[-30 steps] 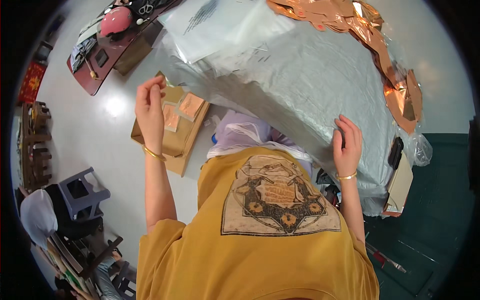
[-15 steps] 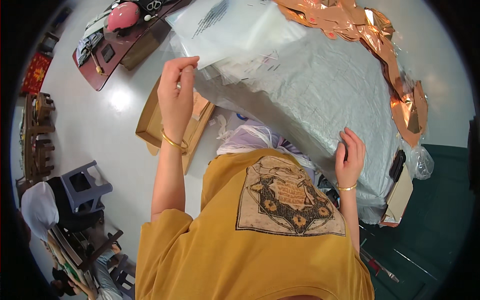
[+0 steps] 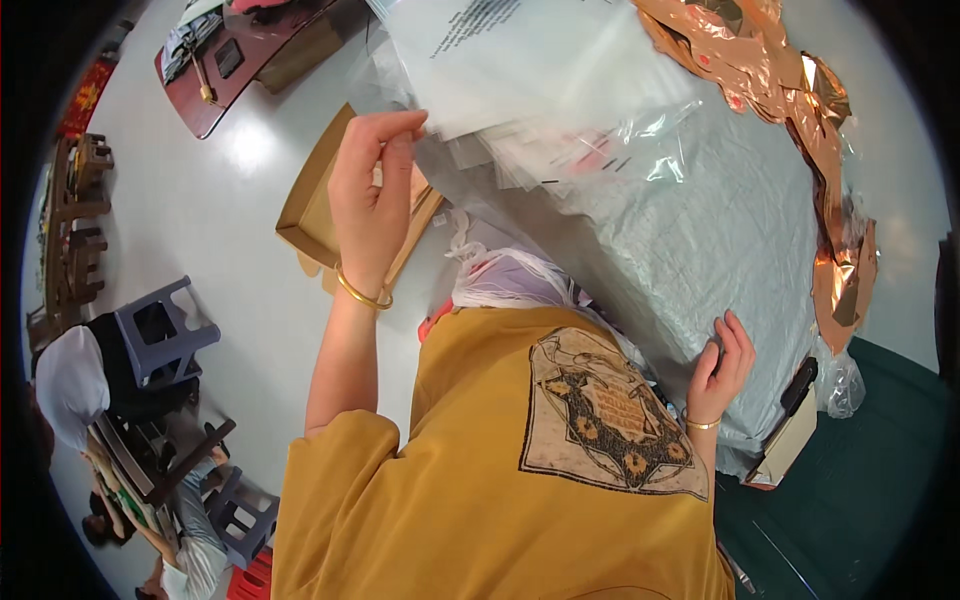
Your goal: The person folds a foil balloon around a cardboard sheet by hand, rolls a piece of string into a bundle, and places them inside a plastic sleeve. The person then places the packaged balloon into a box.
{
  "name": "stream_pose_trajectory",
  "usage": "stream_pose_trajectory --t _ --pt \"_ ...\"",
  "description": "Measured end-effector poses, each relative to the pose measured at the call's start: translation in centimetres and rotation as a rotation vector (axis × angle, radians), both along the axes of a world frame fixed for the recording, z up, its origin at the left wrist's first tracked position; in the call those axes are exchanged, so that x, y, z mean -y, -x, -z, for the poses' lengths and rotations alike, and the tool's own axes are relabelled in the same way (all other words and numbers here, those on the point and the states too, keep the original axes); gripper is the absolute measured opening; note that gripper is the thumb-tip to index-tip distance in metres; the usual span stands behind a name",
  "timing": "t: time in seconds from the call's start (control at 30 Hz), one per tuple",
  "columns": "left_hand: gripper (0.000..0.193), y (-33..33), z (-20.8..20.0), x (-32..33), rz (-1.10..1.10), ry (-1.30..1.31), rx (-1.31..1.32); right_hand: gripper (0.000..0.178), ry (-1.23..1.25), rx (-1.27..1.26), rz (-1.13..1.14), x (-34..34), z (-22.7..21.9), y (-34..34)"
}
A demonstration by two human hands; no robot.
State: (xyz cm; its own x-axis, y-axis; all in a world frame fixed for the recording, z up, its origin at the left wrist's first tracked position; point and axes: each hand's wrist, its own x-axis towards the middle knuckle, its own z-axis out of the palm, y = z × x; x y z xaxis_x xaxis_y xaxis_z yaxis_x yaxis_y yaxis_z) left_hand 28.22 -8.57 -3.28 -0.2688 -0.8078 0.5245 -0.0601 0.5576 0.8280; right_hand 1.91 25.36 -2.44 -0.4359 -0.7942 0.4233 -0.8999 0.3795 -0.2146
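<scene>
My left hand (image 3: 372,190) is raised and pinches the edge of a clear plastic bag (image 3: 520,70) holding white paper, lifted above a pale grey-green cloth-covered table (image 3: 700,230). My right hand (image 3: 722,365) rests flat on the near edge of that cloth, fingers spread, holding nothing. Both wrists wear thin gold bangles. More crinkled clear plastic (image 3: 600,150) lies under the lifted bag. My yellow shirt with a printed panel (image 3: 600,420) fills the lower middle.
Crumpled copper foil (image 3: 790,90) runs along the table's far and right edge. An open cardboard box (image 3: 320,215) sits on the floor below my left hand. A dark red table (image 3: 230,60) stands at upper left. Grey stools (image 3: 160,325) and another person (image 3: 70,385) are at left.
My left hand rose from the cardboard box to the table's edge and lifted the clear plastic bag upward. My right hand stayed on the cloth's near edge.
</scene>
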Motion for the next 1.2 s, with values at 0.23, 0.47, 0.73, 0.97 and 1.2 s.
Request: stream_pose_trajectory --t 0.23,0.47,0.73,0.97,1.2 --pt "0.019 -3.3 6.9 -4.8 0.397 -0.033 0.459 0.029 -0.173 0.276 -0.299 -2.0 -2.5 -3.4" --pt "0.041 2.5 13.8 -7.6 0.735 0.015 0.659 0.054 -0.452 0.454 -0.14 -2.8 7.4 -4.5" --pt "0.053 8.5 11.7 -10.5 1.042 0.473 1.008 0.021 -0.469 0.578 -0.019 -2.7 13.5 -5.9" --pt "0.041 11.0 15.2 -7.4 1.144 0.699 1.174 0.014 -0.136 0.307 0.213 -3.7 11.6 -9.7" --pt "0.028 10.5 11.6 -6.5 1.215 0.22 1.215 0.011 0.004 0.376 0.216 -4.4 10.5 -9.6"
